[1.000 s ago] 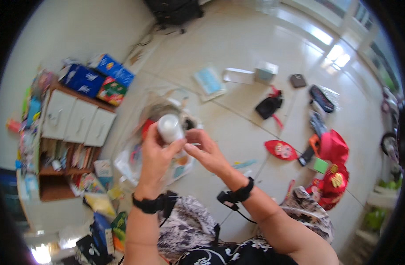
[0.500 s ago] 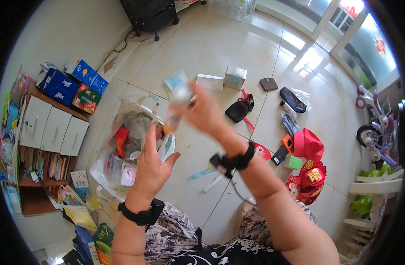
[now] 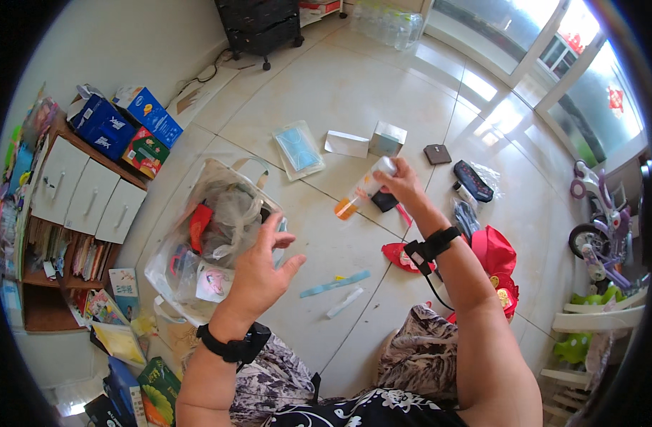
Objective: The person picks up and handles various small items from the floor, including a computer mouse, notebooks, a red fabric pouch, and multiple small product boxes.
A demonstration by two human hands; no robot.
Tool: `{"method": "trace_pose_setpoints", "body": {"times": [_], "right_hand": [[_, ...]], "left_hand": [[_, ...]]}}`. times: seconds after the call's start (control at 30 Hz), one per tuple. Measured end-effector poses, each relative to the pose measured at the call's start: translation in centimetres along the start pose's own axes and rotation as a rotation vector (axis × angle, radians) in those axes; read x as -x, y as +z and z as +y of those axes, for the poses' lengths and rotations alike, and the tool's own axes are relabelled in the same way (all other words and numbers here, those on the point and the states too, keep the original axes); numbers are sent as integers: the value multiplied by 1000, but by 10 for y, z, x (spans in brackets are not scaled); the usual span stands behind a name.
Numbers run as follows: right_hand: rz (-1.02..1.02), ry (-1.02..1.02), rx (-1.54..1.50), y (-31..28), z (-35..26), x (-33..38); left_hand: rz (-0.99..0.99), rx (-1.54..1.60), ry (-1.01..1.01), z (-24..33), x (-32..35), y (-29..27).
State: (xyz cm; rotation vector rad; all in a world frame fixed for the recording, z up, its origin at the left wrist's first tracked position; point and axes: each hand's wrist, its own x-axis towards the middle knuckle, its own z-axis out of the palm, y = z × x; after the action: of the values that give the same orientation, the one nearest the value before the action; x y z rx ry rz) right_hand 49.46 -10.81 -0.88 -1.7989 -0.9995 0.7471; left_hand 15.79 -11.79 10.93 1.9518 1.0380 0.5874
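My right hand [image 3: 403, 183] is closed around the upper end of a white, tube-like bottle [image 3: 365, 186] with an orange lower end. It holds the bottle tilted above the floor, over a black item with a red strap [image 3: 384, 202]. My left hand [image 3: 260, 267] has its fingers apart at the right side of a translucent white bag [image 3: 162, 267]. A bit of something pale teal shows behind its fingers; what it is stays hidden. In the bag are crumpled clear plastic, a red item [image 3: 199, 226] and a white packet with a pink picture [image 3: 213, 282].
Ahead lie a pack of blue masks [image 3: 298, 148], a white box [image 3: 346, 144], a square box [image 3: 388, 138] and a brown wallet-like item [image 3: 438, 154]. A blue strip [image 3: 334, 283] lies nearer. Red hats [image 3: 495, 249] are at right. A cabinet [image 3: 73, 206] stands left.
My right hand has moved right and away from the left hand with the bottle. My left hand has shifted slightly right. The view has shifted, showing the mask pack fully.
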Motion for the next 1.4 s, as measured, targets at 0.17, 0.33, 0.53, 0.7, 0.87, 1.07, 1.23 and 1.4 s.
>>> {"method": "trace_pose_setpoints", "body": {"times": [0.17, 0.33, 0.53, 0.7, 0.87, 1.07, 1.23, 1.4], "right_hand": [[-158, -57, -417, 33, -41, 11], [-366, -218, -551, 72, -122, 22], [-488, -430, -77, 163, -145, 38], [-440, -609, 205, 201, -120, 35], [-456, -816, 629, 215, -107, 38], [-641, -726, 914, 217, -109, 35], [-597, -893, 941, 208, -100, 34], [-502, -867, 766, 162, -108, 30]], "left_hand": [[-350, -384, 232, -24, 18, 8], [-525, -460, 174, -6, 17, 15], [-546, -567, 202, -27, 21, 23], [-521, -738, 308, -25, 19, 31], [-448, -744, 304, -28, 16, 28], [-505, -762, 288, -34, 12, 22], [-482, -787, 326, -35, 7, 23], [-395, -796, 354, -45, -3, 31]]}}
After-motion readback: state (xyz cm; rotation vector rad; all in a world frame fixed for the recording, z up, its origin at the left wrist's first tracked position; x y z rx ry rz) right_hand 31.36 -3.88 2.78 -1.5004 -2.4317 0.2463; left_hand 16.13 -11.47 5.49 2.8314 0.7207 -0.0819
